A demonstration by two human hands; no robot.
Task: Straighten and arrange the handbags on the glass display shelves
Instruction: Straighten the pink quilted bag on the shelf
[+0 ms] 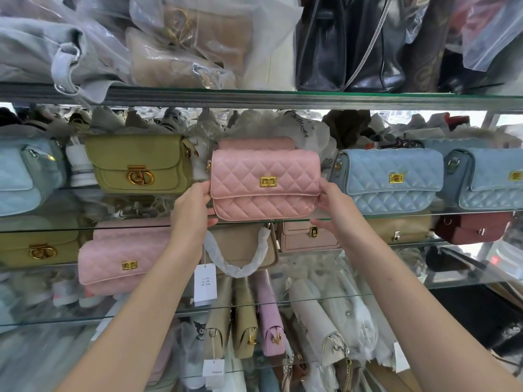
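both hands, the left hand (195,205) and right hand (335,206), grip the ends of the pink quilted handbag (264,181) at the front edge of the glass shelf (396,217), so an uneven nudge could tip it off or knock the blue quilted handbag (387,181) beside it.

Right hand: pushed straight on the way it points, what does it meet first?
The pink quilted flap handbag; the right hand holds its right end, fingers pointing up and inward. Depth behind the bag is unclear.

Narrow gaps beside pink bag (266,182); neighbours close.
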